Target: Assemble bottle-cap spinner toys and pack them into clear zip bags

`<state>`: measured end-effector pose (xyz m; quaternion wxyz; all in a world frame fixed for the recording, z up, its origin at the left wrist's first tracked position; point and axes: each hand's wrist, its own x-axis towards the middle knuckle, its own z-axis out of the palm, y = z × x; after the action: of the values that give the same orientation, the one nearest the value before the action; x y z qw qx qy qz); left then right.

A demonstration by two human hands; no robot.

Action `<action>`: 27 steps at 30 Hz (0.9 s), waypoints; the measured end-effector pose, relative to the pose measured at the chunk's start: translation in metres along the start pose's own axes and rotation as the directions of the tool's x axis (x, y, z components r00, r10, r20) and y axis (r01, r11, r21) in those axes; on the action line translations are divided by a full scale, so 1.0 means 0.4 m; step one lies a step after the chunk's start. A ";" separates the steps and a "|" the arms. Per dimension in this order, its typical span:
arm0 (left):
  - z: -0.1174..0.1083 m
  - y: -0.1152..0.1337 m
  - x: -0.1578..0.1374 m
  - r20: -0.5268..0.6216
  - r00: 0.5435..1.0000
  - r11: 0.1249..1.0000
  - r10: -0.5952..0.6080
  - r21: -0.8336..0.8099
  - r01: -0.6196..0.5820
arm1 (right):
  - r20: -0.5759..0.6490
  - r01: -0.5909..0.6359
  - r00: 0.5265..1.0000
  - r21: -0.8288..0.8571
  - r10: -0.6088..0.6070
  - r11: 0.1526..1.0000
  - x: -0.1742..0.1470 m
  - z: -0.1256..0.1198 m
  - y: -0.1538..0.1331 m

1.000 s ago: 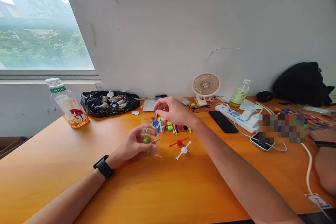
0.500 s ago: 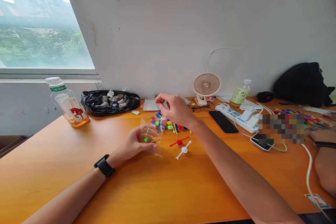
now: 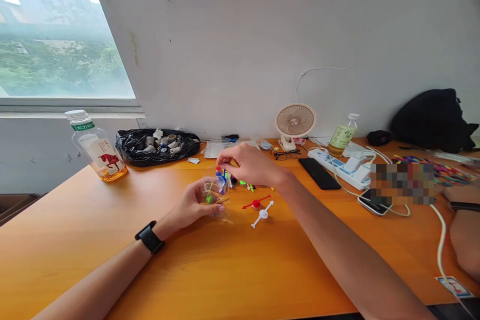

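My left hand (image 3: 197, 201) is closed on a clear plastic bag (image 3: 221, 215), thumb in front and fingers behind. A bright green arrow spinner (image 3: 209, 199) shows through the film. My right hand (image 3: 249, 162) is over the bag's upper end with fingertips pinched together; what they grip is not clear. Just below those fingertips are blue and red plastic pieces (image 3: 220, 176), and I cannot tell whether they are inside the bag or behind it. A red arrow spinner (image 3: 256, 204) and a white arrow spinner (image 3: 263, 214) lie on the table right of the bag.
More coloured pieces (image 3: 245, 186) lie behind my right hand. A tea bottle (image 3: 99, 152) and a black bag of scraps (image 3: 159, 147) stand back left. Further right are a fan (image 3: 295, 121), a phone (image 3: 319, 174), a power strip (image 3: 343, 167) and another person's arm (image 3: 465, 230).
My right hand has come down and slightly left onto the bag's upper end. The bag's top, spread wide before, is now gathered narrower. My left hand has barely moved.
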<state>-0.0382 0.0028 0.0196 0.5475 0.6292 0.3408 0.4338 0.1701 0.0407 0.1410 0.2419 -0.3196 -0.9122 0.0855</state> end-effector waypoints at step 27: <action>-0.008 -0.023 0.004 0.118 0.993 0.999 -0.023 0.038 0.019 | 0.317 -0.127 0.943 0.052 0.104 0.991 -0.016 -0.022 0.000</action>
<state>-0.0401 0.0072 0.0110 0.5595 0.6602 0.3224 0.3836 0.1790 0.0367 0.1462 0.0998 -0.3459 -0.9151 0.1817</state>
